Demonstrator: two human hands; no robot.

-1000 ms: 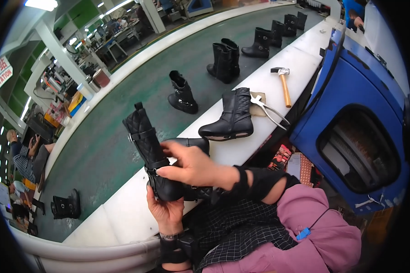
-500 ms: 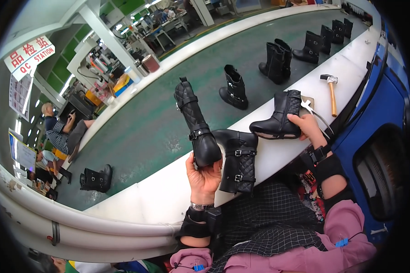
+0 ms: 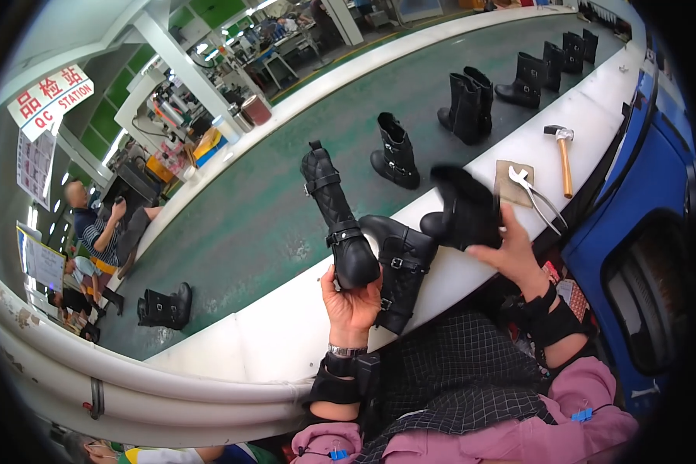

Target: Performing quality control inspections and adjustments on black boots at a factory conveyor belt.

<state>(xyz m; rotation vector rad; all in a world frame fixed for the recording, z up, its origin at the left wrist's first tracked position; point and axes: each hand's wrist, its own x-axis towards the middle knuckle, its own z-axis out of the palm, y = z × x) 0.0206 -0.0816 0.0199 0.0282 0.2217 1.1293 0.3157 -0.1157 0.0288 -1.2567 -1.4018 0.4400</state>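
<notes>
While the left hand (image 3: 353, 298) is gripping a quilted black boot (image 3: 334, 216) by its sole/heel end, shaft pointing up and far, the right hand (image 3: 510, 251) is closing round a 2nd black boot (image 3: 465, 210) on the white worktop (image 3: 286, 332), fingers wrapped on its near side. That boot is blurry, so can't tell exactly how it's sitting. A 3rd boot w/ buckles (image 3: 400, 267) is lying on the worktop btwn the two hands, just right of the left one. Imo the way to do this well: be keeping the left grip low on the sole so the buckles & quilting are staying visible, and be lifting the right boot by the shaft, not dragging it. Hammer (image 3: 562, 158) and pliers (image 3: 535, 195) are lying to the far right, so be swinging clear of those. More boots are standing on the green belt (image 3: 247, 232) beyond.
</notes>
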